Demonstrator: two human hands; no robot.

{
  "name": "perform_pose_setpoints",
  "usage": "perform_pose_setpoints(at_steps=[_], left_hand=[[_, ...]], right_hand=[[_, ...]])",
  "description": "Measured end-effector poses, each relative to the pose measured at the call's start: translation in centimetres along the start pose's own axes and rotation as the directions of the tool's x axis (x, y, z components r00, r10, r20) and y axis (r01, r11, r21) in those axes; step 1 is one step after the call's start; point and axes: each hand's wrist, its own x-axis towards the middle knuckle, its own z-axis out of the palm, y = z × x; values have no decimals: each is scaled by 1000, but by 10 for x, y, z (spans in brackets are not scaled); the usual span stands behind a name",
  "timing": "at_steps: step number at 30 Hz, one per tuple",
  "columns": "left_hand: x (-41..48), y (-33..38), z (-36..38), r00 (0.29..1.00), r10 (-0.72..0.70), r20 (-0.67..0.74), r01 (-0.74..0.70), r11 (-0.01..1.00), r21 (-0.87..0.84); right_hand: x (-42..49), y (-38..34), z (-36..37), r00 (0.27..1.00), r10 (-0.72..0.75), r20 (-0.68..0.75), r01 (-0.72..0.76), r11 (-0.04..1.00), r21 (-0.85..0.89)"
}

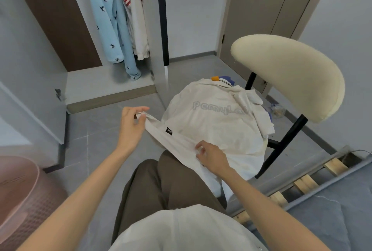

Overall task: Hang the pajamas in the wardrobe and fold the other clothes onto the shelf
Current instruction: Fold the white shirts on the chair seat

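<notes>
A cream shirt with grey lettering lies spread over the seat of a chair. My left hand pinches the end of its sleeve out to the left of the chair. My right hand grips the same sleeve nearer the shirt's body, at the seat's front edge. Light blue pajamas with dark bird prints hang in the open wardrobe at the back left. A white garment with red stripes hangs beside them.
Other clothes, one blue and white with an orange tag, lie under the shirt at the seat's back. A pink basket stands at the lower left. A wardrobe door hangs open on the left. A bed frame runs along the right.
</notes>
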Motion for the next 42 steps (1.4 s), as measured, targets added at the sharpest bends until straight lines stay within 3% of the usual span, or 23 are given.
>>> perform_pose_setpoints(at_steps=[5,8,12,15,20,24,30,34,37,42], left_hand=[[5,2,-1,998,-25,66,25,1000,-1],[7,5,2,998,-50,35,52,998,-47],[11,2,4,995,-90,-41,86,992,-92],[22,-4,3,987,-148,-66,142,986,-92],[34,-4,5,985,-150,-82,143,986,-83],[33,0,4,982,-174,-72,165,979,-118],[28,3,-4,986,-166,-11,162,976,-146],[25,3,-5,983,-182,3,179,963,-203],[28,8,-3,969,-245,18,240,925,-295],[32,20,-2,960,-271,72,279,899,-338]], right_hand=[[3,6,0,1000,-1,21,3,993,-118],[3,3,-2,997,52,48,-49,997,-54],[-9,6,-18,997,-59,-51,62,996,60],[-27,14,-38,992,-121,-39,124,989,76],[-52,18,-39,975,-205,88,212,974,-75],[-48,8,-23,926,-342,160,377,857,-351],[-32,-9,-14,922,-262,284,362,844,-396],[-30,-23,-16,961,-241,137,267,936,-229],[-28,-45,-14,947,-320,1,318,942,-102],[-18,-82,-2,933,-321,-160,304,945,-122]])
